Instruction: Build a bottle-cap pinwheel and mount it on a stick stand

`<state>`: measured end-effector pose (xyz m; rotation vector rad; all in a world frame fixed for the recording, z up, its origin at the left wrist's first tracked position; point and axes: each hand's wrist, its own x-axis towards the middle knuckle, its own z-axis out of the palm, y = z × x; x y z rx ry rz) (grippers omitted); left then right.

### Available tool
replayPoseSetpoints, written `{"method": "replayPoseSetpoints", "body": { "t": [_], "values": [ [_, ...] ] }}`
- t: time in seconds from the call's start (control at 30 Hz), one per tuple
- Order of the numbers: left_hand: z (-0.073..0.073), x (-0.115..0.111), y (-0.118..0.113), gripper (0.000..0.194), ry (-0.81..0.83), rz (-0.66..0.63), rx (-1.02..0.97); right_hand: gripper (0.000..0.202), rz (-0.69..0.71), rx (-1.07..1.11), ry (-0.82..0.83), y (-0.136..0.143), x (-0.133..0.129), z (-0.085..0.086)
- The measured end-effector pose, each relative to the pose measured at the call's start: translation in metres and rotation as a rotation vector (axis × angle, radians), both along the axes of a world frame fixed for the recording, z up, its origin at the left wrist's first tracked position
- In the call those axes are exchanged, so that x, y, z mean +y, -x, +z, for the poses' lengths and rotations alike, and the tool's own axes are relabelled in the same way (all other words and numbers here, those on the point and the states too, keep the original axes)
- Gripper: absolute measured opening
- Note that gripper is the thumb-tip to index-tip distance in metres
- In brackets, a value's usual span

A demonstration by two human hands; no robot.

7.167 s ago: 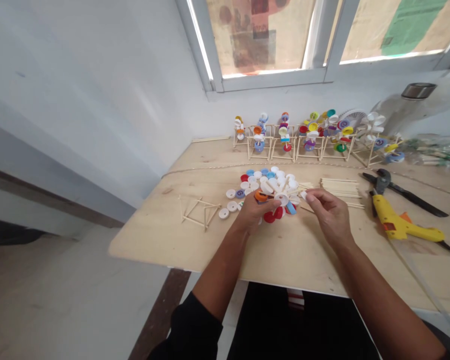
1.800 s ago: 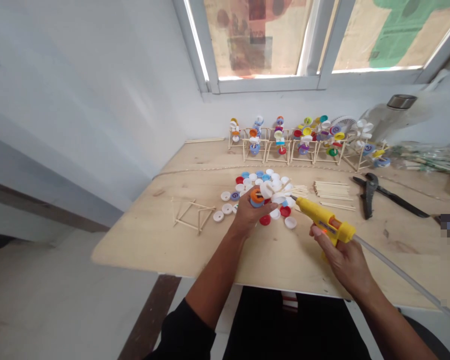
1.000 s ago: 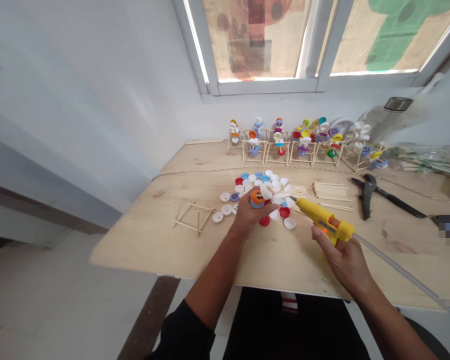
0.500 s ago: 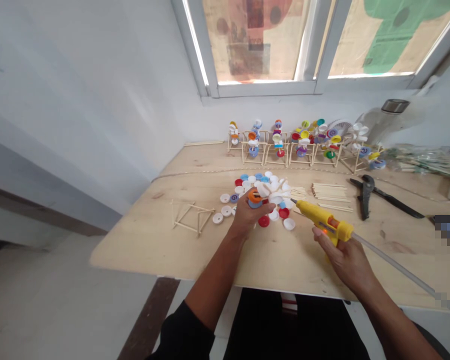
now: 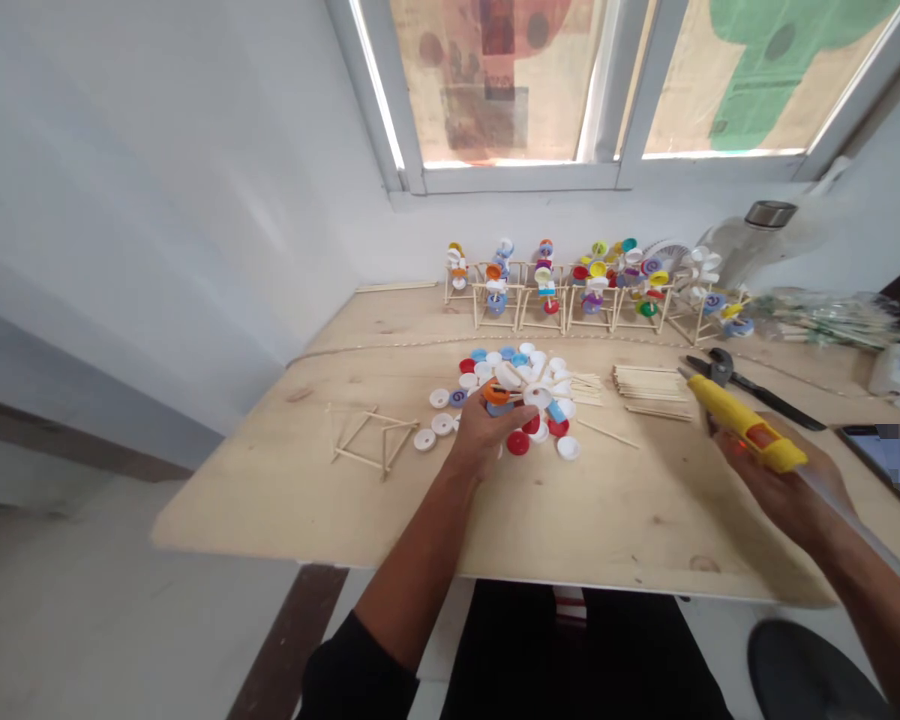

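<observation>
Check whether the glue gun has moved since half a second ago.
Yes, the glue gun moved right: from left of the stacked sticks, its tip reached their right end.

Glue gun (image 5: pixel 731 412) that was yellow, cap wheel (image 5: pixel 538 397) that mixed white, orange and blue, loose caps (image 5: pixel 568 448) that were mostly white — some red or blue, sticks (image 5: pixel 649 386) that were cream, tabletop (image 5: pixel 607 525) that was pale with brown knots

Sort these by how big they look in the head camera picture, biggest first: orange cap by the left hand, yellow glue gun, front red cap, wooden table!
1. Wooden table
2. Yellow glue gun
3. Orange cap and front red cap: too alike to rank.
</observation>
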<state>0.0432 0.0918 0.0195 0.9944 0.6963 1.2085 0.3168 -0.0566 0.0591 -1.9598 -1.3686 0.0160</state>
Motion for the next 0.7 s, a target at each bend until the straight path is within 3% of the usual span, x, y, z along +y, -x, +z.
{"method": "replayPoseSetpoints", "body": {
  "t": [0.27,0.7],
  "values": [
    [0.01,-0.006,0.001,0.032,0.035,-0.055,-0.097,0.024,0.136,-0.525,0.224,-0.078,-0.003,-0.022],
    [0.01,-0.003,0.003,0.035,0.139,-0.077,-0.234,0.034,0.339,-0.574,0.401,-0.12,0.008,-0.029]
  ]
}}
